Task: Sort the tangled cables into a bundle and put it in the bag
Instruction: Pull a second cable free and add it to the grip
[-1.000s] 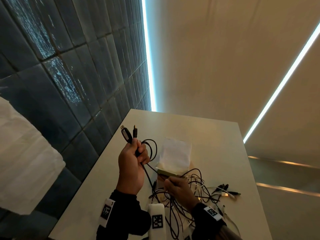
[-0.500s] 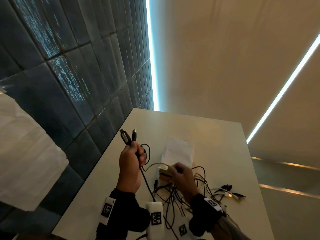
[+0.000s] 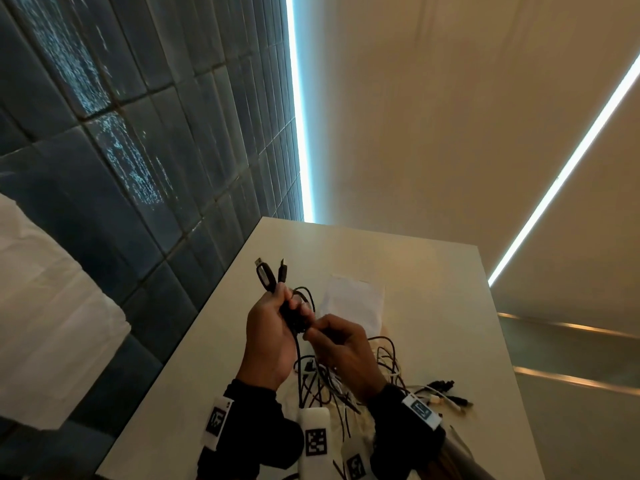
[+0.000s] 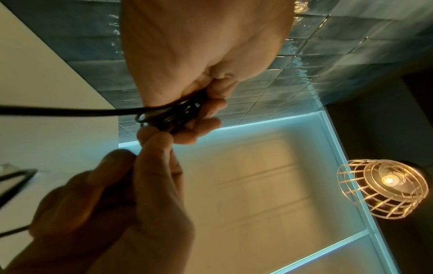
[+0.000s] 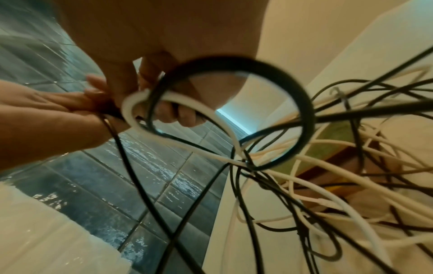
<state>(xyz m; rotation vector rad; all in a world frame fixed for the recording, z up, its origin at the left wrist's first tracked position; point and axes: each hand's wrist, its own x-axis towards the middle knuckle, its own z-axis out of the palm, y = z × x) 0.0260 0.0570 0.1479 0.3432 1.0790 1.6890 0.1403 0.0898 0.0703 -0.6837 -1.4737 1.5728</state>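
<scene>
Head view high above table [image 3: 433,271], wrist views close, angled upward, all sharing meeting hands

Both hands were bare, the left hand [image 3: 268,336] and the right hand [image 3: 344,353] coming out of snug black long sleeves [image 3: 256,407] that ran right down to the wrists. Each wrist wore a white band [image 3: 217,422] printed with a black square code marker, and a white block [image 3: 315,441] carrying a bigger black-and-white marker sat low between the forearms, another tag [image 3: 420,410] showing on the right wrist.
</scene>
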